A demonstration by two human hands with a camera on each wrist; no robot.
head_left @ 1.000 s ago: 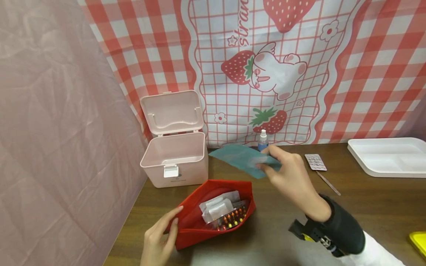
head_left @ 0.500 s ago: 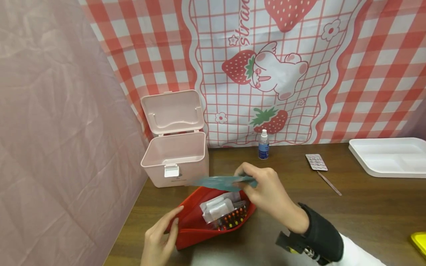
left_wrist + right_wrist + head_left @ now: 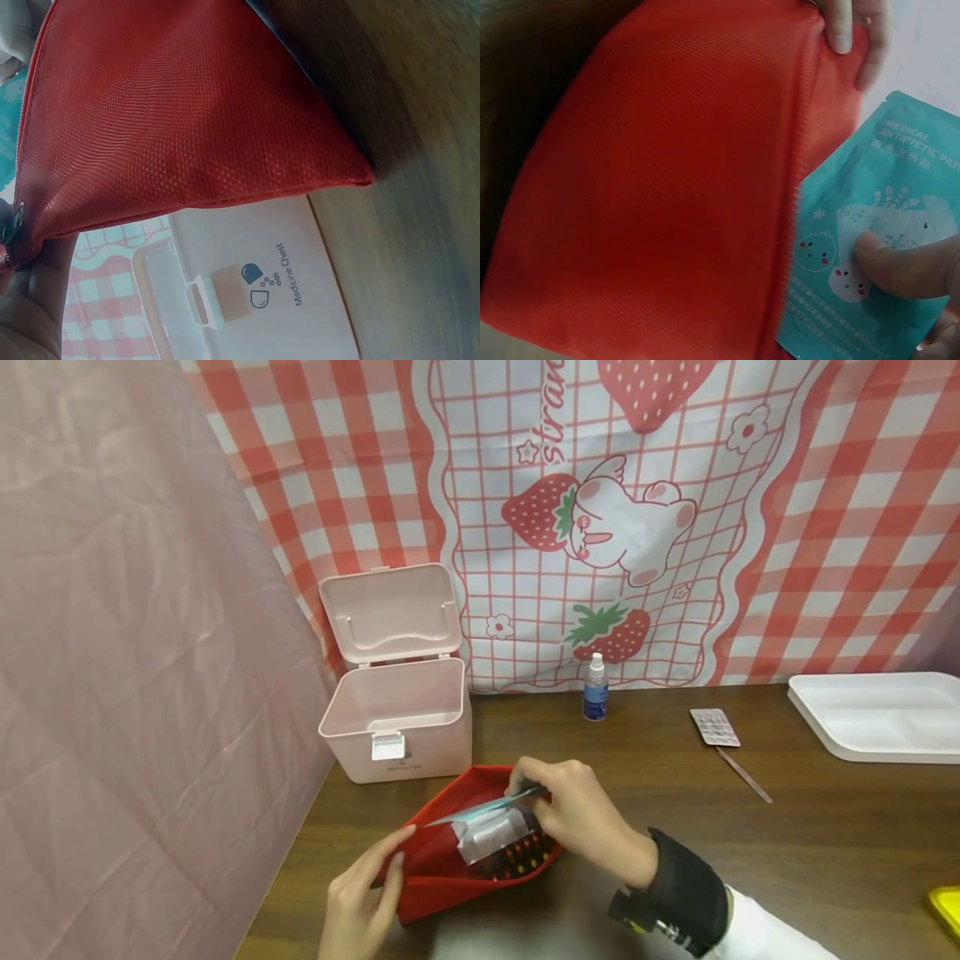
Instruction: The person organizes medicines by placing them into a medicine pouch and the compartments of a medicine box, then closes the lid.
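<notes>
A red zippered pouch (image 3: pixel 442 897) stands on the table with its mouth spread. My left hand (image 3: pixel 360 893) pinches the pouch's left end between thumb and fingers. Between the thumb and fingers of my right hand (image 3: pixel 581 814) is a teal packet (image 3: pixel 885 202) printed "Medical Antipyretic Patch". The packet's lower edge dips into the pouch's mouth. Inside the pouch lie white wrapped packs (image 3: pixel 491 837) and a blister pack of red and yellow capsules (image 3: pixel 517 858). The pouch wall hides the packet's lower edge in the right wrist view.
Behind the pouch stands a pale pink medicine chest (image 3: pixel 408 756), lid up. A small spray bottle (image 3: pixel 596 689) is at the back. To the right lie a silver blister pack (image 3: pixel 715 727), a thin stick (image 3: pixel 744 775), a white tray (image 3: pixel 870 743) and part of something yellow (image 3: pixel 947 906).
My right hand has carried the teal packet left and down from beside the spray bottle into the pouch's mouth. The left hand has stayed on the pouch.
</notes>
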